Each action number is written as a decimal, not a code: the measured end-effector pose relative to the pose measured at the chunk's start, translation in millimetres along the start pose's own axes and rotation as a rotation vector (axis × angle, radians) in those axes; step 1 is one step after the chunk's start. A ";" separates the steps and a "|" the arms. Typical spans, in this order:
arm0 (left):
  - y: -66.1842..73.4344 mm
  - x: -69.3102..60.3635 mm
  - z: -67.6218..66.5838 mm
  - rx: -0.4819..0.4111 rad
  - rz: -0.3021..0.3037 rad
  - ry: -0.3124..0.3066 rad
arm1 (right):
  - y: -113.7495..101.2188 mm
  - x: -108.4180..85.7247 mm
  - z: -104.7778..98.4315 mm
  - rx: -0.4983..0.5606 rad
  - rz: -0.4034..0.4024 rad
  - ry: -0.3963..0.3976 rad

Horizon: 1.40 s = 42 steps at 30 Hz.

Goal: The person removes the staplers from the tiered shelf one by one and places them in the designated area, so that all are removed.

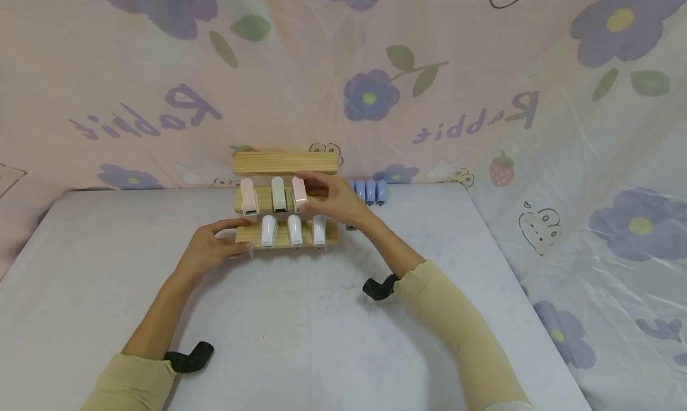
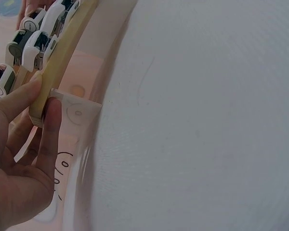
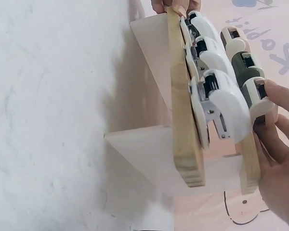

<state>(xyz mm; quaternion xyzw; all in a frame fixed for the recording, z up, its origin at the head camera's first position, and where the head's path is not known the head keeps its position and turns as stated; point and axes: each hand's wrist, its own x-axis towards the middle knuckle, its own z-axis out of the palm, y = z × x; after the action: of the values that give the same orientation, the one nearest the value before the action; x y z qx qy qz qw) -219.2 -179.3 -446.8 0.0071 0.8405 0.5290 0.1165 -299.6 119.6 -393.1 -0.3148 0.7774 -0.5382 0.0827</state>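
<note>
A tiered rack of wooden boards holds small staplers. My left hand grips the left end of the lowest board, thumb on one face and fingers on the other. On that board stand white staplers. My right hand pinches a pink stapler at the right part of the middle board. Left of it stand a grey-green stapler and another pink stapler. In the right wrist view, fingertips touch the end of the nearest back-row stapler; whether it rests on the board is hidden.
The top board bears nothing visible. Several blue staplers stand right of the rack, partly behind my right hand. Translucent side supports hold the boards up. A patterned curtain hangs behind the white table.
</note>
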 end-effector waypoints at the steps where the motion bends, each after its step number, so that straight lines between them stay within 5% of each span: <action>1: -0.2 0.0 0.1 0.001 0.000 0.000 | 0.1 -0.2 0.2 0.000 0.000 0.003; 25: 0.1 -0.9 0.6 0.012 0.005 0.008 | 7.4 -24.1 -16.8 0.052 0.028 0.118; 34: -0.7 -3.2 0.3 -0.024 0.020 0.000 | -23.1 -37.7 -24.1 0.014 0.025 0.107; 42: -3.1 -1.0 1.1 -0.022 0.026 -0.006 | 7.1 -43.4 -35.8 0.030 0.018 0.117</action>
<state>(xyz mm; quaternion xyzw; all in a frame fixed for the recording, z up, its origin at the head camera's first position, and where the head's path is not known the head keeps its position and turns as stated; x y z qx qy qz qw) -217.6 -179.8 -449.8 0.0184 0.8341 0.5398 0.1121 -285.0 174.4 -394.0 -0.2744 0.7757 -0.5664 0.0467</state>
